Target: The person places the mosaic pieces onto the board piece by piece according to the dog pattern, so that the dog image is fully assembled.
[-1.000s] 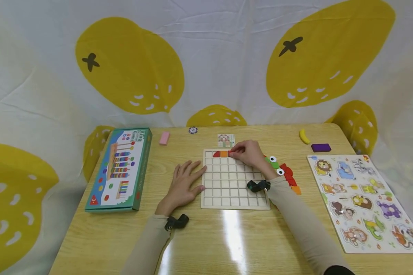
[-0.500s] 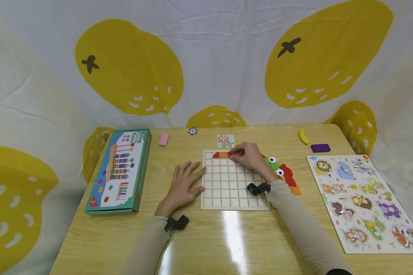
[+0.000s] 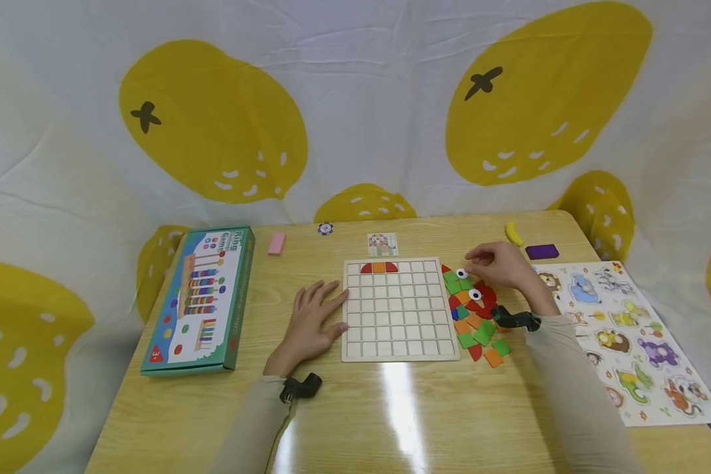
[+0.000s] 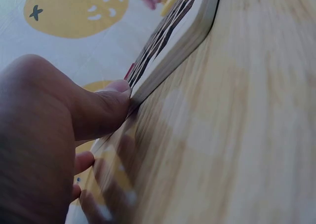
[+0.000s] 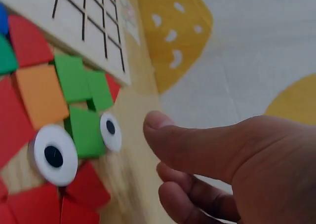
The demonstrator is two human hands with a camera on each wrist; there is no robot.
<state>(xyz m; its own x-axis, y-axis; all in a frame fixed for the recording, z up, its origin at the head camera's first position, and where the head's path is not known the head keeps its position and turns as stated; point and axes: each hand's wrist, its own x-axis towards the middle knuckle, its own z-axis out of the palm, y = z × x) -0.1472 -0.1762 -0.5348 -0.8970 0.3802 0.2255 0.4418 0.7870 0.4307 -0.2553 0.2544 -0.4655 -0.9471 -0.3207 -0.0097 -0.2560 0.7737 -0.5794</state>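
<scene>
A wooden grid board (image 3: pixel 401 315) lies on the table. Its top row holds an orange square tile (image 3: pixel 379 267) between two red rounded tiles (image 3: pixel 366 268). My left hand (image 3: pixel 311 322) lies spread at the board's left side; in the left wrist view its thumb (image 4: pixel 106 110) touches the board's edge. To the right of the board is a heap of coloured tiles (image 3: pixel 484 332), with two round eye tiles (image 5: pixel 53 155) among them. Above the heap's far end hovers my right hand (image 3: pixel 500 263), fingers loosely bent, with nothing visible between thumb and fingers.
Behind the board lies a small pattern card (image 3: pixel 382 244). A ring game box (image 3: pixel 198 299) stands left, near a pink block (image 3: pixel 276 243) and a chip (image 3: pixel 325 228). Right are an animal puzzle (image 3: pixel 640 349), a purple block (image 3: pixel 542 251) and a toy banana (image 3: pixel 513 234).
My right hand has left the red tile in the board's top row and moved right, over the tile heap. My left hand stays at the board's edge. The head view has shifted slightly.
</scene>
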